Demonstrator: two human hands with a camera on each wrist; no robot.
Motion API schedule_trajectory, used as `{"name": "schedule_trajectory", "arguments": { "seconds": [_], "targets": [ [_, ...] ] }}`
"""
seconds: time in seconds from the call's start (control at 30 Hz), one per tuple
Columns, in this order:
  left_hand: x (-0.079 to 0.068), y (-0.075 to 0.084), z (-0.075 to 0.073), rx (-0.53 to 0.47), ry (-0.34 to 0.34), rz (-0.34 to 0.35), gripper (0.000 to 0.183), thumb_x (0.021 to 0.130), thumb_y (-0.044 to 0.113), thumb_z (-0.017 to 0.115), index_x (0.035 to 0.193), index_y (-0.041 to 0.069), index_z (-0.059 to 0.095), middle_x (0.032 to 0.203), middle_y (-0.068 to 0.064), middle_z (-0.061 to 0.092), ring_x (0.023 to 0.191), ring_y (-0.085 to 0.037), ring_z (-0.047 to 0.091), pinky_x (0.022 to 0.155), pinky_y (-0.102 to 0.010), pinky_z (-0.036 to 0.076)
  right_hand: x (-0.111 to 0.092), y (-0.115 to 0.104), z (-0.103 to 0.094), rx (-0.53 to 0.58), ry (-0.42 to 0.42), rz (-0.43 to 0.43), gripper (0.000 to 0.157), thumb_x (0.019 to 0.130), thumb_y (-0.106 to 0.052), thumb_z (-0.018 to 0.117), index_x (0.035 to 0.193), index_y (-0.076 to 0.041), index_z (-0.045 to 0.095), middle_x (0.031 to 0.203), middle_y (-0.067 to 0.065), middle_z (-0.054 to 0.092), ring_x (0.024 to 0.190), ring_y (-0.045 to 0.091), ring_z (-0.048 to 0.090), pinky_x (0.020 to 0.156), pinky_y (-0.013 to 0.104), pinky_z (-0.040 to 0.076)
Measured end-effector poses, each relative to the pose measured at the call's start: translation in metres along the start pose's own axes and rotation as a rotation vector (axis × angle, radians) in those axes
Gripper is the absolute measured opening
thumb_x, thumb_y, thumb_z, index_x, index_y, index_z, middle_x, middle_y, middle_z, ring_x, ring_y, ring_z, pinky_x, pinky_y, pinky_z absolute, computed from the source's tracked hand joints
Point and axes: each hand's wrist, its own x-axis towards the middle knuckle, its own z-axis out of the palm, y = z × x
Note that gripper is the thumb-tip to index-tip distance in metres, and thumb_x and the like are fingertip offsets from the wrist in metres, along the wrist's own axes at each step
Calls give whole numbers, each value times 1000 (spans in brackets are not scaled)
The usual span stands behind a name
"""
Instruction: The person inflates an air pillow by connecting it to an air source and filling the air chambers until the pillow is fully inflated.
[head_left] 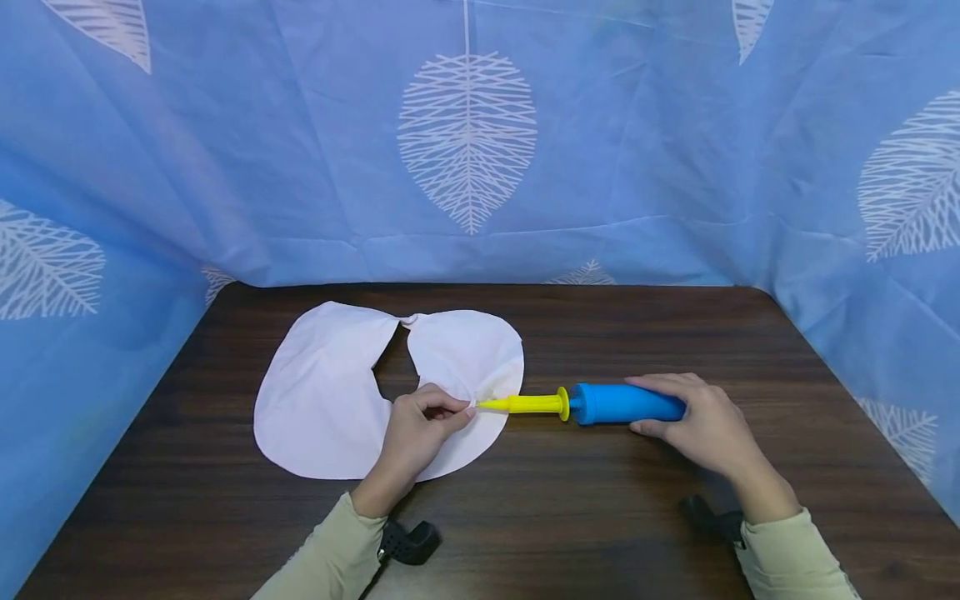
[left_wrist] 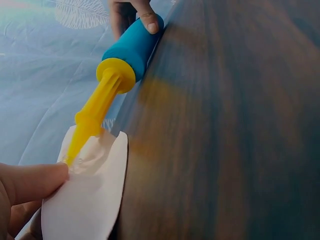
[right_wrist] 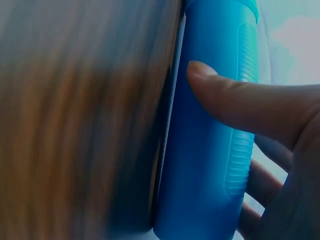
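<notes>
A hand pump with a blue barrel (head_left: 622,403) and a yellow nozzle end (head_left: 534,404) lies level above the table, its tip pointing left. My right hand (head_left: 701,421) grips the blue barrel, thumb on the near side and fingers on the far side. A flat white U-shaped inflatable (head_left: 318,400), like a neck pillow, lies on the table. My left hand (head_left: 423,429) pinches it near the right lobe, where the nozzle tip meets a small clear valve (left_wrist: 72,167). Whether the tip is inside the valve is partly hidden by the thumb.
The dark wooden table (head_left: 585,517) has rounded far corners. A blue curtain (head_left: 630,150) with white leaf prints hangs behind it and along both sides. Black straps with cameras (head_left: 411,542) sit on both wrists, below light sleeves.
</notes>
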Motion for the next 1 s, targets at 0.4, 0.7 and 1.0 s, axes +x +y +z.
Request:
{"name": "schedule_trajectory", "arguments": {
  "seconds": [0.4, 0.7, 1.0],
  "targets": [
    [0, 3, -3, 8, 7, -8, 4, 86, 5, 89, 89, 7, 87, 89, -6, 77, 81, -13, 58, 71, -21, 45, -6, 44, -27, 18, -8, 175, 60, 87, -17, 90, 143, -14, 69, 154, 33, 54, 135, 64, 45, 93, 76, 44],
    [2, 3, -1, -3, -1, -15, 4, 86, 5, 89, 89, 6, 87, 91, -6, 78, 82, -13, 59, 72, -21, 46, -12, 53, -34, 12, 1, 212, 60, 87, -13, 87, 144, -10, 68, 154, 36, 52, 134, 64, 45, 92, 75, 45],
    [1, 2, -2, 4, 6, -22, 4, 86, 7, 89, 90, 7, 87, 92, -6, 78, 81, -11, 60, 71, -20, 47, -8, 35, -19, 14, 31, 136, 57, 87, -14, 88, 142, -13, 71, 151, 32, 57, 136, 61, 46, 95, 76, 44]
  ]
}}
